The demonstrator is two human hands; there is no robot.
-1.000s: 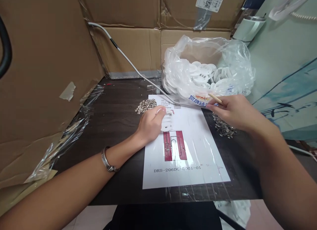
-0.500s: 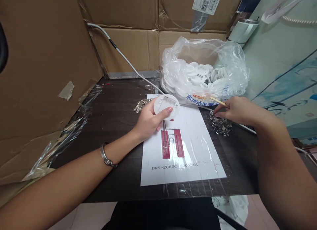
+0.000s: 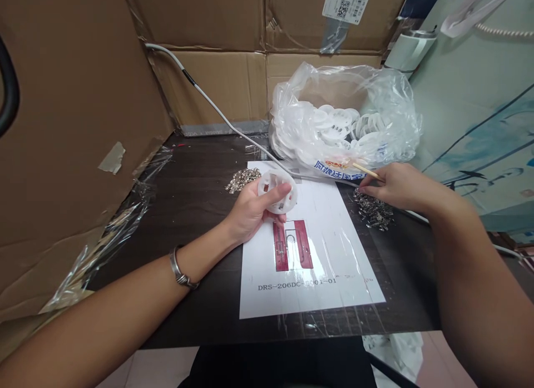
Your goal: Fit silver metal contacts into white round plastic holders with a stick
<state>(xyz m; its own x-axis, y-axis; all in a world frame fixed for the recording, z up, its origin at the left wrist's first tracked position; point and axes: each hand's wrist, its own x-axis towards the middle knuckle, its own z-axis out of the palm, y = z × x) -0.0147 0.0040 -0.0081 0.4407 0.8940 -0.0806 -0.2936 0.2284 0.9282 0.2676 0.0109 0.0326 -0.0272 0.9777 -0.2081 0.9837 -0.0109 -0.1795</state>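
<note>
My left hand point(image 3: 254, 207) grips a round white plastic disc point(image 3: 270, 183) above the printed sheet, thumb across its face. Recesses and slots show on the disc's upturned side. My right hand point(image 3: 400, 183) is closed around a thin wooden stick point(image 3: 367, 170) that points up and left. Its fingertips are at the upper edge of a pile of small metal pieces point(image 3: 374, 210); whether they pinch one is too small to tell. Beside my left hand lies another heap of small shiny metal parts point(image 3: 242, 180).
A clear plastic bag point(image 3: 287, 121) full of white discs point(image 3: 334, 126) stands at the back. The printed sheet point(image 3: 312, 299) lies taped to the dark table point(image 3: 196, 304). A white cable point(image 3: 221, 112) crosses behind. Cardboard walls point(image 3: 217, 82) close off the left and back; a white mug point(image 3: 409, 54) stands back right.
My left hand has tilted the disc and lowered it slightly; its recessed face shows differently. My right hand stays at the metal pile with the stick.
</note>
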